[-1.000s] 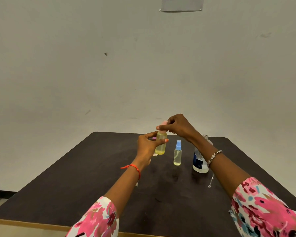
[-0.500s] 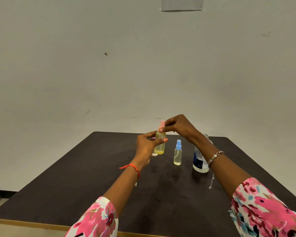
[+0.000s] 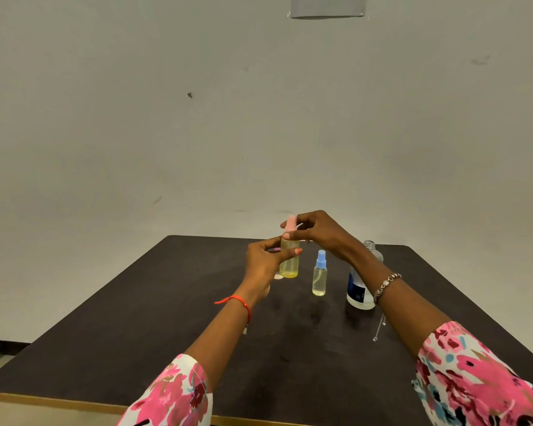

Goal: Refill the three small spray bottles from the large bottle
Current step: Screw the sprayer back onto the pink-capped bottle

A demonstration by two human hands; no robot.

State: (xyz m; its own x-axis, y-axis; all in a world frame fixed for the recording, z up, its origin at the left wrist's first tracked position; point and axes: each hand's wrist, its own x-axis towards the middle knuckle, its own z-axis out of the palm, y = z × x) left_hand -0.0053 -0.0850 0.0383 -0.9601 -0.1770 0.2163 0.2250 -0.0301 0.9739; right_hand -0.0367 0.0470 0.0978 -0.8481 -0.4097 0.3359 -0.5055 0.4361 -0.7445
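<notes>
My left hand grips the body of a small spray bottle with yellowish liquid, held upright above the dark table. My right hand pinches its pink spray top at the neck. A second small bottle with a blue top stands on the table just right of it. The large clear bottle with a dark label stands uncapped further right, partly behind my right forearm. A third small bottle is mostly hidden behind my left hand.
A thin silvery stick-like item lies on the table in front of the large bottle. The table's pale front edge runs along the bottom. A plain wall with a paper sheet stands behind.
My right hand has lifted slightly at the pink top and its fingers have shifted on it. The held bottle and my left hand stay almost in place.
</notes>
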